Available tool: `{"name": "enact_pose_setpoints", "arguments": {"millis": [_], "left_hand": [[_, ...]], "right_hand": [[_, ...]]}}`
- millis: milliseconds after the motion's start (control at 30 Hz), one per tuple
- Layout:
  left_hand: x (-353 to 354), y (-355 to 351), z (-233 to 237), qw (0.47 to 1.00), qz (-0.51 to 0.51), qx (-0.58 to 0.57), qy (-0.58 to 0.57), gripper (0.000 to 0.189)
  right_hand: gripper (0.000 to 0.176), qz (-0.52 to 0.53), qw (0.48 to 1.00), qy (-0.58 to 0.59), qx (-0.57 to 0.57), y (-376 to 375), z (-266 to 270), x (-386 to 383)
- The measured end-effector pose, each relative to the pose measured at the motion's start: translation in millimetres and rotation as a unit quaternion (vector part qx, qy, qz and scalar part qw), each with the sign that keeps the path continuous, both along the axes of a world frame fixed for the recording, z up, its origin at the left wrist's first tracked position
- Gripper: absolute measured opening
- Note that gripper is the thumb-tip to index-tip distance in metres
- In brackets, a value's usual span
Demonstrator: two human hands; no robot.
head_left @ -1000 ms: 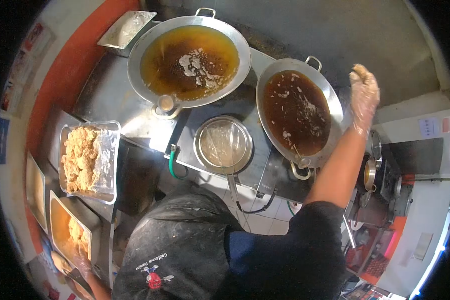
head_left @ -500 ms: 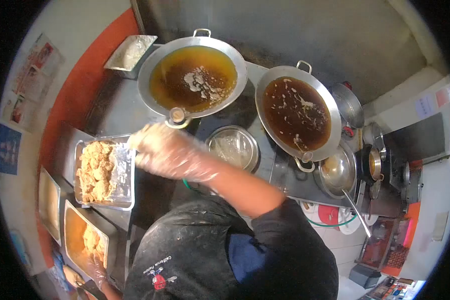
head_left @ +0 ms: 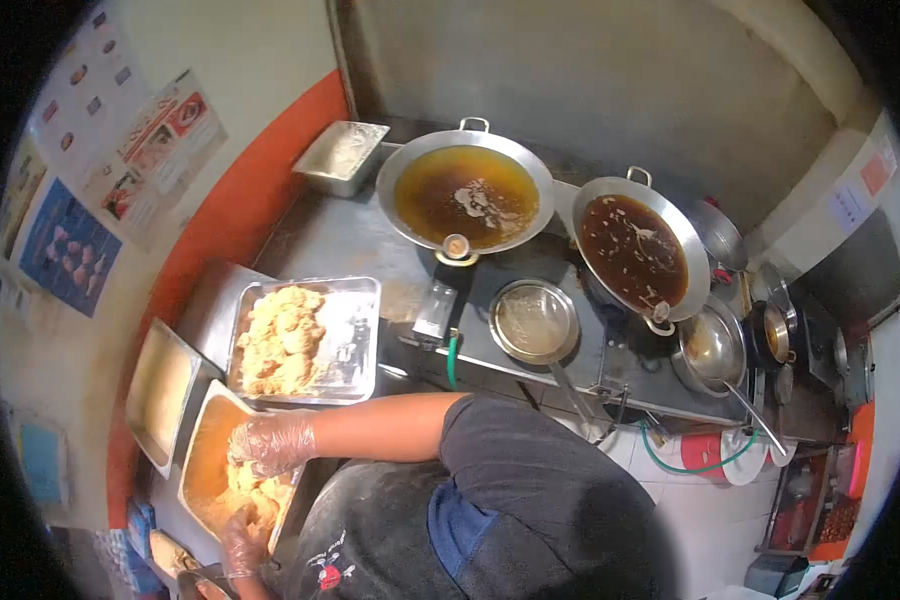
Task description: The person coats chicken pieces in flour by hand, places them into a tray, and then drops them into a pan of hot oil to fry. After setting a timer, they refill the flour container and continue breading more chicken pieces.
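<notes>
Two hands show; where are they?

Both wear clear plastic gloves and sit at the near left, in a metal tray (head_left: 194, 440) of orange-brown coating with pale, lumpy battered pieces (head_left: 255, 492) heaped in it. The right hand (head_left: 270, 445) lies on top of the heap with its fingers curled downward; whether it grips a piece cannot be told. The left hand (head_left: 238, 540) is at the tray's nearest end, fingers bent, and its hold is just as unclear.

Any writing to read?

A small red logo (head_left: 328, 577) with a line of print sits on the dark apron, too small to read. Posters (head_left: 120, 130) on the left wall carry food pictures and text, also illegible.

What lies around that tray?

Just beyond it, a second tray (head_left: 355, 332) holds a mound of craggy, floured pieces along its left half. Farther off, a left wok (head_left: 467, 140) of amber oil and a right wok (head_left: 695, 260) of darker oil stand side by side.
</notes>
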State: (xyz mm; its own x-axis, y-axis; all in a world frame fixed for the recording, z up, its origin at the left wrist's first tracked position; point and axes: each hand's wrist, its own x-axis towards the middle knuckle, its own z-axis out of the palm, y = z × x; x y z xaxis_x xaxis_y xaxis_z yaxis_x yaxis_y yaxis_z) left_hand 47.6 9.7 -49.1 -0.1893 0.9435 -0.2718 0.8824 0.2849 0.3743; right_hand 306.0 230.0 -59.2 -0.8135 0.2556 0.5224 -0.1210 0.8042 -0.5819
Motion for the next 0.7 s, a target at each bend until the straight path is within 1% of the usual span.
{"name": "enact_pose_setpoints", "arguments": {"millis": [33, 67, 100, 133, 167, 200, 233, 267, 300, 333, 367, 400, 467, 533, 600, 667, 700], "left_hand": [[-7, 1, -10, 0.999, -0.029, 0.016, 0.003, 0.052], [-12, 2, -22, 0.998, -0.058, 0.032, 0.005, 0.051], [-14, -1, -30, 0.995, -0.063, 0.080, -0.001, 0.048], [-18, -4, -34, 0.995, -0.064, 0.082, -0.004, 0.048], [-15, -6, -32, 0.992, -0.056, 0.109, -0.008, 0.046], [-8, -8, -27, 0.989, -0.048, 0.136, -0.013, 0.045], [7, -8, -10, 0.992, -0.010, 0.124, -0.031, 0.039], [8, -9, -10, 0.992, -0.014, 0.121, -0.034, 0.039], [7, -11, -11, 0.988, -0.009, 0.147, -0.053, 0.037], [4, -13, -11, 0.982, -0.004, 0.173, -0.071, 0.035], [2, -15, -11, 0.983, -0.008, 0.171, -0.073, 0.035], [1, -15, -11, 0.981, -0.010, 0.177, -0.078, 0.034], [2, -13, -10, 0.979, -0.017, 0.183, -0.090, 0.032], [5, -14, -4, 0.981, -0.007, 0.181, -0.075, 0.031], [1, -14, -7, 0.980, -0.007, 0.181, -0.077, 0.031], [0, -14, -14, 0.981, -0.007, 0.178, -0.076, 0.031], [0, -14, -18, 0.977, -0.012, 0.200, -0.076, 0.031]], "right_hand": [[0.029, 0.016, 1.000, -0.002, -0.022, -4, -7, -14], [0.029, 0.018, 1.000, -0.005, -0.019, -8, -11, -23], [0.029, 0.016, 0.998, -0.029, -0.051, -13, -13, -27], [0.029, 0.011, 0.995, -0.052, -0.084, -18, -17, -30], [0.030, 0.002, 0.992, -0.056, -0.116, -23, -25, -34], [0.030, 0.000, 0.992, -0.058, -0.116, -23, -24, -39], [0.032, -0.016, 0.994, -0.082, -0.064, -23, -21, -41], [0.034, -0.032, 0.994, -0.104, -0.013, -23, -17, -41], [0.037, -0.053, 0.995, -0.052, -0.061, -28, 9, -23], [0.037, -0.057, 0.995, -0.053, -0.065, -26, 14, -10], [0.037, -0.092, 0.994, -0.008, -0.051, -23, 18, 2], [0.037, -0.127, 0.991, 0.035, -0.035, -18, 22, 16], [0.035, -0.191, 0.980, 0.041, -0.024, -9, 22, 62], [0.031, -0.281, 0.958, 0.057, -0.021, -14, 56, 126], [0.024, -0.429, 0.903, -0.023, 0.014, -15, 54, 191], [0.021, -0.466, 0.859, -0.148, 0.153, -32, 84, 266], [0.021, -0.535, 0.819, -0.171, 0.117, -42, 83, 301]]}}
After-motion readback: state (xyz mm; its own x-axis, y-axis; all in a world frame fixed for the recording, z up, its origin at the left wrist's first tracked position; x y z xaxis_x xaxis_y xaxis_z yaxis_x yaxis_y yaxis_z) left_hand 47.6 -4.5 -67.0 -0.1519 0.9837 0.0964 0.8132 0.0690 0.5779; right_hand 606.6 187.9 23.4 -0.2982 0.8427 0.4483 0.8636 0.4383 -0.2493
